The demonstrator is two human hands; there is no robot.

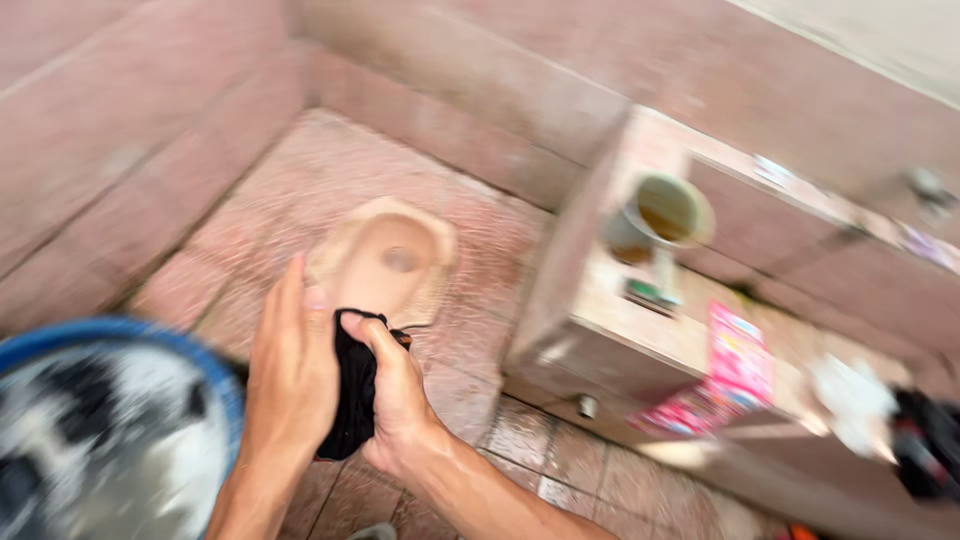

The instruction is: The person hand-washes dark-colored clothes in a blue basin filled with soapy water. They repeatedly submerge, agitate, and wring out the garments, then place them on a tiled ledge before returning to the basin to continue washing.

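Both of my hands press together on a small black cloth (352,385) low in the middle of the head view. My left hand (290,375) lies flat against its left side with the fingers straight up. My right hand (395,395) wraps the cloth from the right, thumb on top. They are held above a pink tiled floor (300,190), just in front of a beige squat toilet pan (385,258). The picture is blurred by motion.
A blue-rimmed basin (105,425) with soapy water and dark laundry sits at the lower left. To the right a tiled ledge (610,320) carries a pale scoop mug (660,215), pink packets (735,365), a white lump and a dark item. Pink tiled walls enclose the corner.
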